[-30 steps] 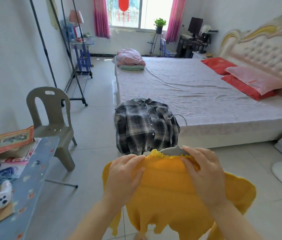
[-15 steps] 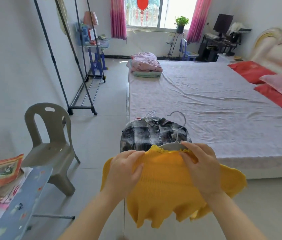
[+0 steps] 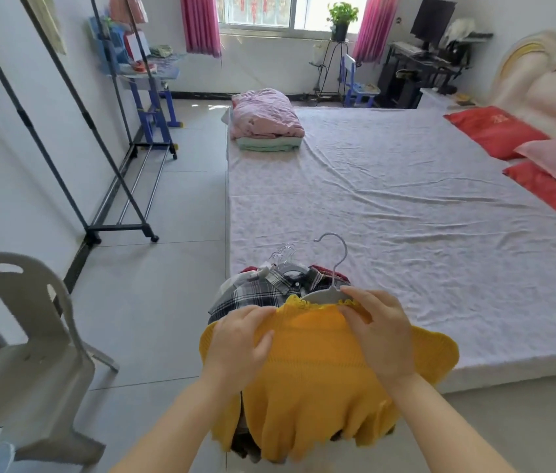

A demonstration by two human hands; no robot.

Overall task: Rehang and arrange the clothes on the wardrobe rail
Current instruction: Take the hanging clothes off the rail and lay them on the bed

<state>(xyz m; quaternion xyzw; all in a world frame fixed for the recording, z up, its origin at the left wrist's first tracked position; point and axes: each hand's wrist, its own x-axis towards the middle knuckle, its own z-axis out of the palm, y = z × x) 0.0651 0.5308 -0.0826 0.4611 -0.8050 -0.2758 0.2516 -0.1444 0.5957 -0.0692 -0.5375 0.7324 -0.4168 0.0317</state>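
The yellow knit top (image 3: 321, 367) now overlaps the plaid shirt (image 3: 259, 297) instead of hanging clear below it, and the chair (image 3: 24, 353) has slid to the lower left edge of the view. The top hangs on a grey hanger (image 3: 322, 294) whose metal hook stands upright above the frilled neckline. Both hands are clamped on it, set apart at the shoulders: the left hand (image 3: 239, 339) curls over the left shoulder with knit bunched under the thumb, and the right hand (image 3: 377, 331) pinches the neckline just beside the hanger. The garment is held in the air over the near corner of the bed (image 3: 406, 216), its ruffled hem dangling above the floor. Just behind it, the plaid shirt lies on that corner with other hangered clothes (a red piece and a white one peek out). Farther off to the left, a wheeled clothes rack (image 3: 113, 186) stands along the wall. Folded pink bedding (image 3: 264, 116) rests at the bed's far corner.
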